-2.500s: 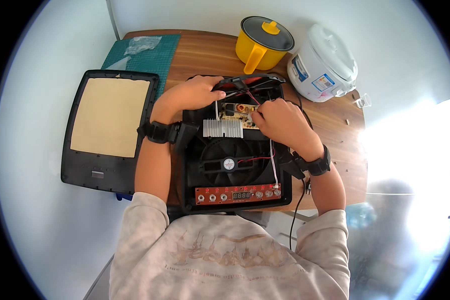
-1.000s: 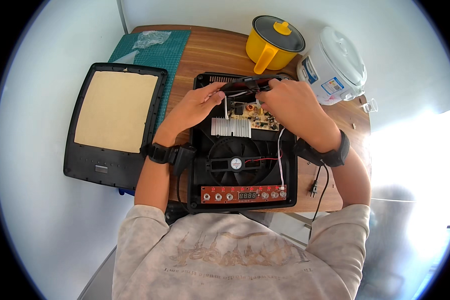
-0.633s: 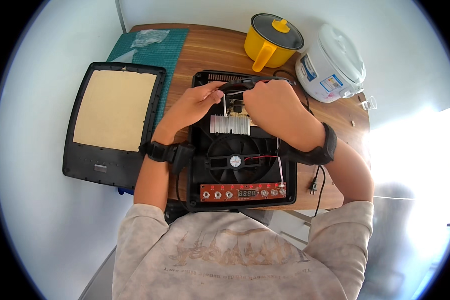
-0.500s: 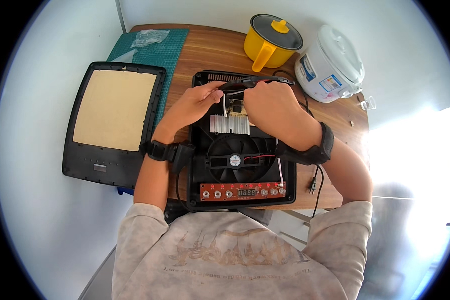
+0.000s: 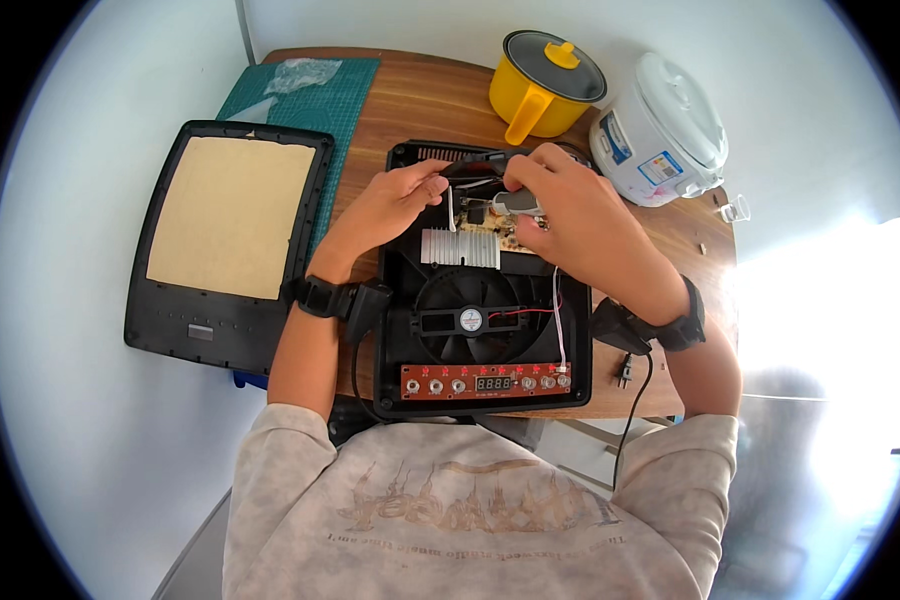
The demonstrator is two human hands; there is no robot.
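Note:
An opened induction cooker base lies in front of me, showing a fan, a silver heat sink and a brown button board. My left hand grips the edge of a round black coil, tilted up on edge at the far end of the base. My right hand hovers over the circuit board, thumb and forefinger apart on either side of a grey rounded part. Whether they touch that part I cannot tell. A white wire runs down beside the heat sink.
To the left lies the cooker's black top cover, underside up, over a green cutting mat. A yellow pot and a white rice cooker stand at the back right. A plug lies near the table's right front.
My right hand has left the coil's rim and moved right and nearer, its fingers opening over the circuit board and uncovering the grey part. My left hand stays on the coil.

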